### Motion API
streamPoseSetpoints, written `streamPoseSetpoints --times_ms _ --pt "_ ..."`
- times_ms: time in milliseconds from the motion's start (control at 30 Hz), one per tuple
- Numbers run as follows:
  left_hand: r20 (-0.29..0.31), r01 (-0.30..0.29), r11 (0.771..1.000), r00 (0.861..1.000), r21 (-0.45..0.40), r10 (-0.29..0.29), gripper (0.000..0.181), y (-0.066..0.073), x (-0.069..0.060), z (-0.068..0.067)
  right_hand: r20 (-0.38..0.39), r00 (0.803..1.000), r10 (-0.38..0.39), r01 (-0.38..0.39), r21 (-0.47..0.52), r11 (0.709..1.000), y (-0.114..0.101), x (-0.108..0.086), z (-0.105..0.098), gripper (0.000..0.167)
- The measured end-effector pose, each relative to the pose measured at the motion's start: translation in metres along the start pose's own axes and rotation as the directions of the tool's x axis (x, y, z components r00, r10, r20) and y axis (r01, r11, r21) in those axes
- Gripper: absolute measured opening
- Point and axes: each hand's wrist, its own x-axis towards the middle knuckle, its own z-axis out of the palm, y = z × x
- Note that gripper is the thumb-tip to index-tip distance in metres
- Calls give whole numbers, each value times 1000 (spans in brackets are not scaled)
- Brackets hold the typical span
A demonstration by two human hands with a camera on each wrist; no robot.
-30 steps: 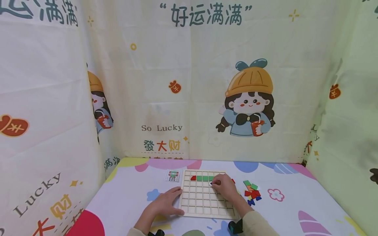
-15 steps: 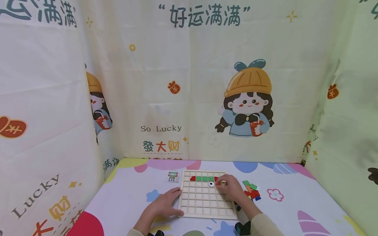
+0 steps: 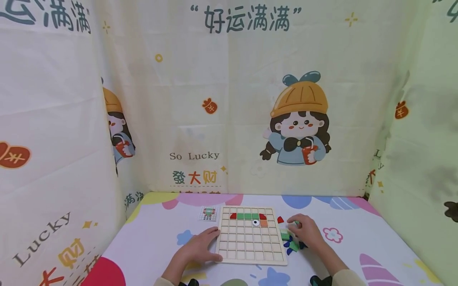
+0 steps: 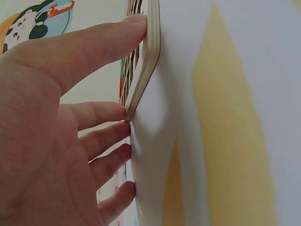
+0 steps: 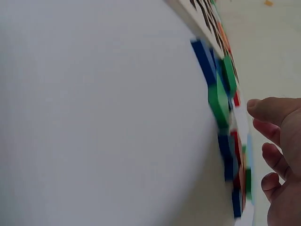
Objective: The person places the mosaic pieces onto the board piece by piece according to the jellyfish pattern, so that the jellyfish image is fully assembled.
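Note:
A wooden grid board [image 3: 250,248] lies on the table. Along one upper row, green square tiles [image 3: 248,216] sit between two red rounded pieces. Below them are a white eye tile [image 3: 255,223] and an orange tile [image 3: 263,223]. My left hand [image 3: 198,247] rests against the board's left side, thumb at the near corner and fingers spread, touching its edge in the left wrist view. My right hand [image 3: 308,232] hovers over the loose pieces right of the board, fingers loosely bent. Beneath it lie green and blue pieces [image 3: 293,245]; no held piece shows in the right wrist view.
A small pattern card [image 3: 209,213] with a figure on a grid lies left of the board's far corner. One red piece [image 3: 280,219] lies apart, near the board's right edge. Printed cloth walls [image 3: 243,119] enclose the patterned table.
My right hand has let go of the eye tile, then the orange tile, on the board and moved right to the loose pieces. The pile looks more spread out. My left hand stays put.

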Motion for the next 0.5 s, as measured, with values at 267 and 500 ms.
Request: streamPoseSetpoints --times_ms 267,500 --pt "-11 -13 1000 1000 18 13 85 0 1 0 3 1000 24 -24 -45 999 36 -7 -36 17" --pt "-10 -6 1000 1000 11 6 85 0 -1 1 5 999 41 -40 -86 996 57 -12 -46 16"
